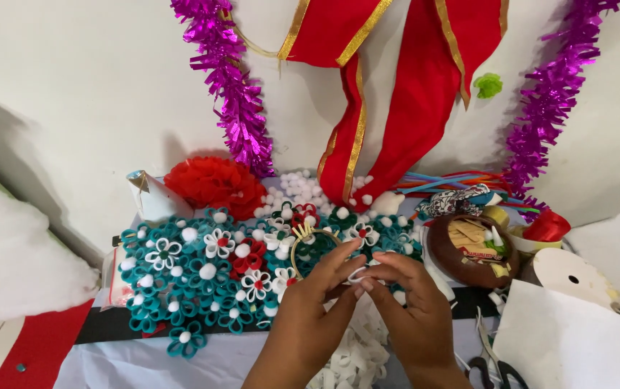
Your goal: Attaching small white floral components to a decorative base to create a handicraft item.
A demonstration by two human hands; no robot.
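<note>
The head view looks down on a work table draped in pale cloth [144, 364]. Both forearms are cut off by the lower edge. The left hand [310, 317] and the right hand [407, 306] meet at the middle, fingertips brought together and pinching a small white looped felt strip [358, 274]. Most of that strip is hidden between the fingers, so its exact shape is hard to make out. Below the hands, a pile of white cut felt loops [357, 356] runs out of the picture at the bottom.

Just behind the fingertips lies a thin gold ring [308, 241], partly covered by the left hand's fingers. It rests on a wide heap of teal, white and red felt flowers with white pompom centres [202, 277], which fills the left half of the table. Behind the heap sit a red tissue-paper pompom [215, 184], a cluster of loose white pompoms [299, 189] and a small white cone with a gold tip [151, 196].

To the right stands a round brown bowl [472, 252] holding a yellowish packet with a red label band; its print is too small to tell. Near it are a roll of red ribbon [546, 227], a white sheet [573, 342] and black-handled scissors [497, 371], cut off below.

On the wall hang a red cloth with gold trim [414, 86] and purple tinsel garlands [234, 94].
</note>
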